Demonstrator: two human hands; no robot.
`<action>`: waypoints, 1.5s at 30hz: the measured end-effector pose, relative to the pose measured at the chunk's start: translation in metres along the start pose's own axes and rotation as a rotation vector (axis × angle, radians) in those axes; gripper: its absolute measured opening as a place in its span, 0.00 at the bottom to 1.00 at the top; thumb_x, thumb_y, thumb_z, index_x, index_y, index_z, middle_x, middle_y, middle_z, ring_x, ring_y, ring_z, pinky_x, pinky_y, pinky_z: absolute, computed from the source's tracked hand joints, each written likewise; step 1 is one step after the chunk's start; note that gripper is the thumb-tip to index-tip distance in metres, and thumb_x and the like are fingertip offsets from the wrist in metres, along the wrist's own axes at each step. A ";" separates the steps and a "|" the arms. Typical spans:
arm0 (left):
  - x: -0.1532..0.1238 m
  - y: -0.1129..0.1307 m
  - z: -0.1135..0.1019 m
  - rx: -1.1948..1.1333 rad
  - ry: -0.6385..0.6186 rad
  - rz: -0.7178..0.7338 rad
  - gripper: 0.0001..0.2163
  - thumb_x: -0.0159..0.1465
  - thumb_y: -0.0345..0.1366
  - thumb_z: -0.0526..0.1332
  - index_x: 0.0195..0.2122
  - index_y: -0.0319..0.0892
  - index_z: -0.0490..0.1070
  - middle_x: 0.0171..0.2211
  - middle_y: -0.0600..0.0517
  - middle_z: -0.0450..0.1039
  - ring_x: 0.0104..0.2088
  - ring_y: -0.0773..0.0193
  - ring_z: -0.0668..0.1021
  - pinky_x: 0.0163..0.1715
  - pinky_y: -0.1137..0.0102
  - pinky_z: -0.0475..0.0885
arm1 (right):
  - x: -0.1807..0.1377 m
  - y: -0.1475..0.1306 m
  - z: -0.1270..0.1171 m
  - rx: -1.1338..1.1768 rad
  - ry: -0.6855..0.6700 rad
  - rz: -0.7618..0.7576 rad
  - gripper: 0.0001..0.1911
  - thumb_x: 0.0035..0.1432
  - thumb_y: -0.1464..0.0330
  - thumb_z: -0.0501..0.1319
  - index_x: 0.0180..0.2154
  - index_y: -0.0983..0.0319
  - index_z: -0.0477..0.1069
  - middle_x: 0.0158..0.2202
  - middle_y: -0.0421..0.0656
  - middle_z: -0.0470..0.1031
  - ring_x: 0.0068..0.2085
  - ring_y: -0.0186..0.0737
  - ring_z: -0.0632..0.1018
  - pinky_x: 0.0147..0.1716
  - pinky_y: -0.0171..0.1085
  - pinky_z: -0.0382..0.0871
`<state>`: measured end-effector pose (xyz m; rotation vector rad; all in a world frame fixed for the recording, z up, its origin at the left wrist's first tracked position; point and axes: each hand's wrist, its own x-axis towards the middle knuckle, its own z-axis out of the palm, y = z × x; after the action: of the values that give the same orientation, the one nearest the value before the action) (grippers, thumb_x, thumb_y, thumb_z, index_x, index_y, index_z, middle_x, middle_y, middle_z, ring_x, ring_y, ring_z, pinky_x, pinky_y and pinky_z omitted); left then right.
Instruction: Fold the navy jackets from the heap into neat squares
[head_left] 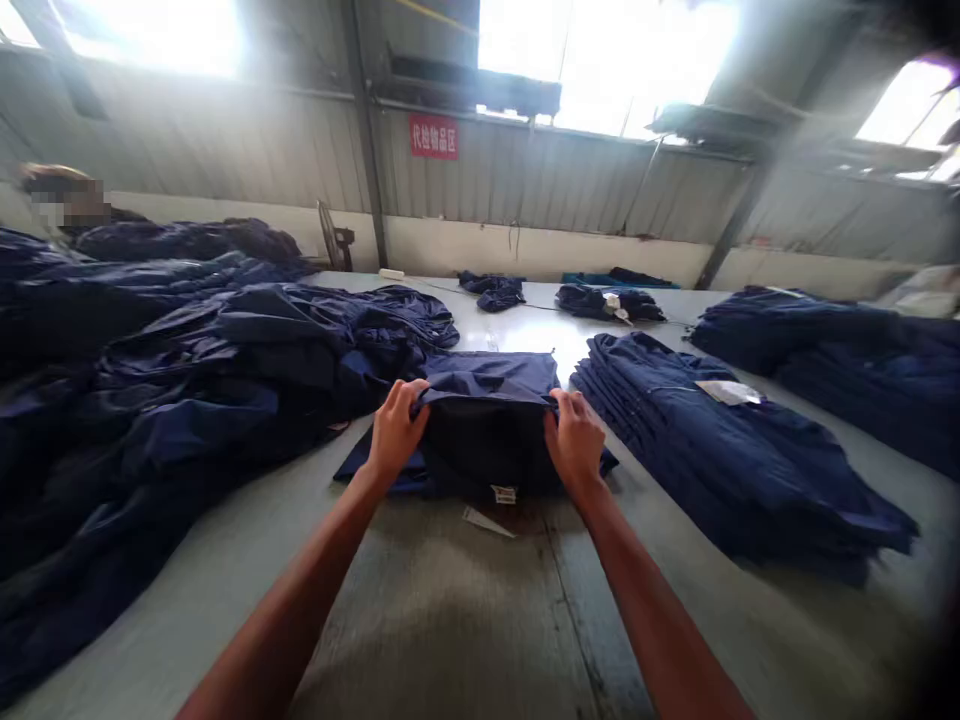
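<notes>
A navy blue garment [487, 440] lies partly folded on the pale table in front of me; its exact kind is hard to make out. My left hand [400, 425] pinches the left end of a raised fold. At the right end of that fold, my right hand [576, 435] grips the cloth between thumb and fingers. The edge is held up between both hands, with a dark hollow beneath it. A small white label [505, 494] shows at the garment's near side. Just in front of it lies a white paper tag [487, 521].
Loose navy garments form a large heap [225, 380] on the left. A neat folded stack [720, 440] with a paper on top stands close on the right, another stack [847, 350] beyond. Small dark bundles [491, 290] lie farther back. A person [67, 200] is at far left.
</notes>
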<state>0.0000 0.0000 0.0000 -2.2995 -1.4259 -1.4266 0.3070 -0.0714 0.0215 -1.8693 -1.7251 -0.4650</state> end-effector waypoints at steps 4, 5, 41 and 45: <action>-0.007 -0.018 0.005 0.088 -0.495 0.000 0.33 0.59 0.19 0.56 0.66 0.49 0.66 0.57 0.47 0.74 0.51 0.54 0.80 0.53 0.63 0.75 | -0.006 0.010 0.015 -0.139 -0.385 0.074 0.20 0.66 0.78 0.53 0.54 0.60 0.75 0.47 0.51 0.81 0.48 0.49 0.83 0.52 0.45 0.64; -0.007 -0.020 0.004 0.095 -0.546 -0.008 0.37 0.56 0.17 0.55 0.67 0.49 0.65 0.57 0.46 0.74 0.50 0.54 0.80 0.52 0.64 0.75 | -0.007 0.012 0.017 -0.161 -0.441 0.110 0.20 0.65 0.78 0.53 0.52 0.61 0.76 0.45 0.52 0.82 0.46 0.50 0.83 0.50 0.45 0.65; 0.020 0.030 -0.032 0.090 -0.228 -0.143 0.12 0.70 0.41 0.58 0.51 0.52 0.78 0.25 0.58 0.74 0.26 0.63 0.75 0.30 0.70 0.60 | 0.006 0.035 0.029 0.533 -0.021 0.010 0.22 0.69 0.54 0.56 0.36 0.61 0.82 0.33 0.48 0.81 0.35 0.47 0.79 0.38 0.39 0.66; 0.025 0.032 -0.038 0.108 -0.258 -0.141 0.11 0.70 0.41 0.60 0.51 0.53 0.77 0.26 0.58 0.75 0.29 0.61 0.78 0.32 0.70 0.62 | 0.007 0.032 0.023 0.514 0.002 0.054 0.20 0.69 0.55 0.57 0.41 0.61 0.82 0.39 0.49 0.84 0.40 0.51 0.82 0.42 0.41 0.69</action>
<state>0.0015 -0.0206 0.0516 -2.4265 -1.7186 -1.0813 0.3367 -0.0528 0.0030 -1.5325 -1.5979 0.0063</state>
